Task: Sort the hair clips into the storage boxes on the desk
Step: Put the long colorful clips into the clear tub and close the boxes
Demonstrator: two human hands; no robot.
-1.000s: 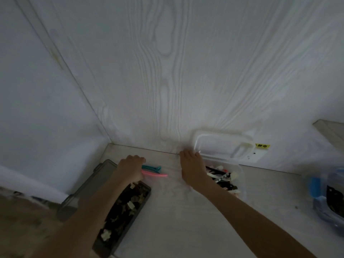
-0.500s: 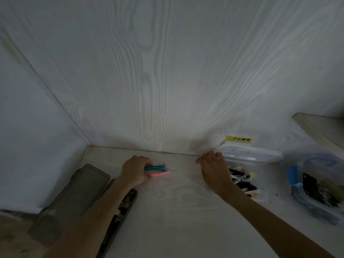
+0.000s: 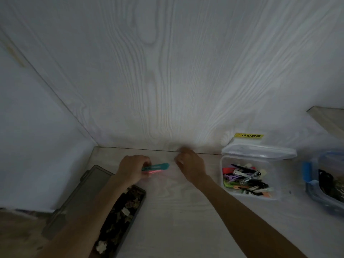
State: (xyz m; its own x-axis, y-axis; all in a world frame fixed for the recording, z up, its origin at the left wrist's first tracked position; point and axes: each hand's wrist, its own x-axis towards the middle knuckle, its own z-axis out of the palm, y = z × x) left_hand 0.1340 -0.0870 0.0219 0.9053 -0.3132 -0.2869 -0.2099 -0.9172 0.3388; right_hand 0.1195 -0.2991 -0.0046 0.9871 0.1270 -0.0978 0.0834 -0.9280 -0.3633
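My left hand grips a teal hair clip and a pink hair clip stacked together, just above the desk near the back wall. My right hand rests beside them, fingers curled, with nothing seen in it. Under my left forearm lies a dark flat box with several small brownish clips; its lid lies open to the left. A clear box with several coloured clips stands to the right of my right hand, its lid tipped back.
A blue-latched clear container with dark items stands at the far right edge. A white wood-grain wall closes the back, with a yellow label on it. A side wall is on the left, a shelf on the upper right.
The view has shifted, so the clear box and blue container now show further right. My right hand moved left, away from the clear box, towards the clips in my left hand.
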